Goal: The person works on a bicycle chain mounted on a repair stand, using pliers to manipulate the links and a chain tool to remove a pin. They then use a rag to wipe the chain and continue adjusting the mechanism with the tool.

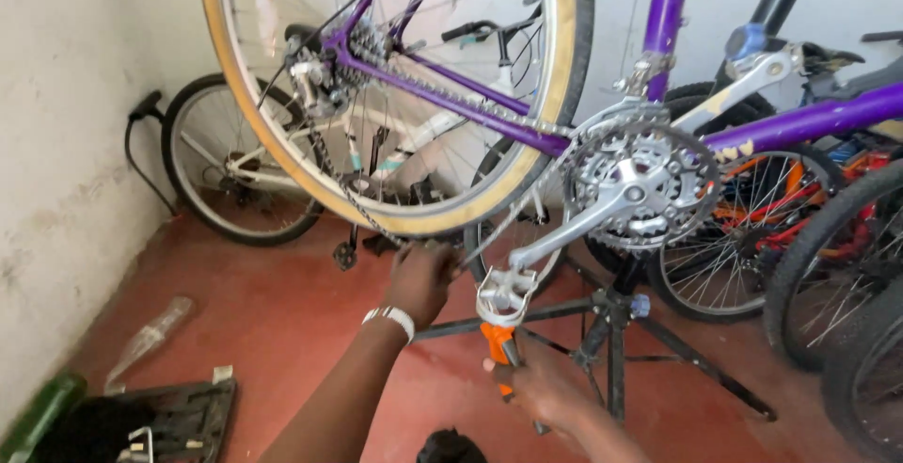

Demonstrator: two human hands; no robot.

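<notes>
A purple bicycle (pixel 489 110) hangs raised on a black repair stand (pixel 611 331), rear wheel (pixel 395 96) at the left, silver chainrings and crank (pixel 640 185) at the centre. My left hand (pixel 421 279), with a white wristband, pinches the lower run of the chain (pixel 357 204) just under the tyre. My right hand (pixel 541 390) grips an orange-handled tool (pixel 499 348) held up right below the silver pedal (pixel 505 295).
Other bicycles stand behind and at the right, with a dark wheel (pixel 837 275) close by. An open dark tool case (pixel 179 421) and a clear plastic bottle (pixel 146 339) lie on the red floor at the lower left. A white wall (pixel 56 143) runs along the left.
</notes>
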